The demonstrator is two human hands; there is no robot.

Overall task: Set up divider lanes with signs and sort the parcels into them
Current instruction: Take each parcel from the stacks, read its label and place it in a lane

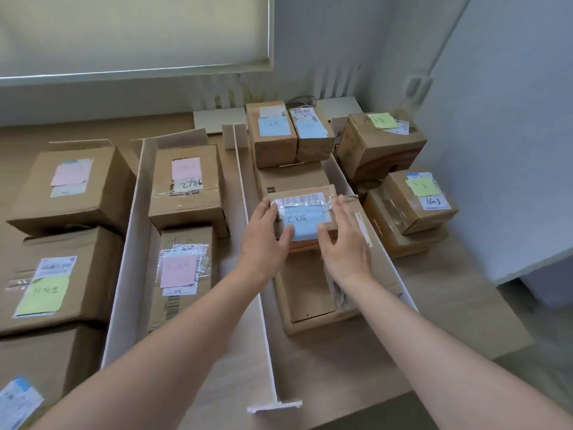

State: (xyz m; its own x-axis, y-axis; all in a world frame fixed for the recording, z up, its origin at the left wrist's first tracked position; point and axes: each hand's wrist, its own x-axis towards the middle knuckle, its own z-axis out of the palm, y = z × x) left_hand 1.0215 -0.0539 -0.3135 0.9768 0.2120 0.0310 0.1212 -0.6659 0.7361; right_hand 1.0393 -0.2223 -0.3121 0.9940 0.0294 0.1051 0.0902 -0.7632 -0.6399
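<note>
A small cardboard parcel with a blue note (pixel 302 217) lies on top of a larger flat box (pixel 313 293) in the lane between two white dividers. My left hand (pixel 266 240) touches its left side with straight fingers and the thumb on its top. My right hand (pixel 344 240) rests on its right side, fingers straight. The middle white divider (pixel 252 243) runs along the left of this lane, and the right white divider (pixel 369 231) along its right. At the far end of the lane stand two more blue-note parcels (pixel 273 131).
Two pink-note parcels (pixel 186 181) fill the lane left of the middle divider, bounded by a left white divider (pixel 124 259). Pink- and green-note boxes (pixel 49 283) sit at far left. Green-note parcels (pixel 415 197) stack right of the dividers, near a grey wall panel (pixel 496 150).
</note>
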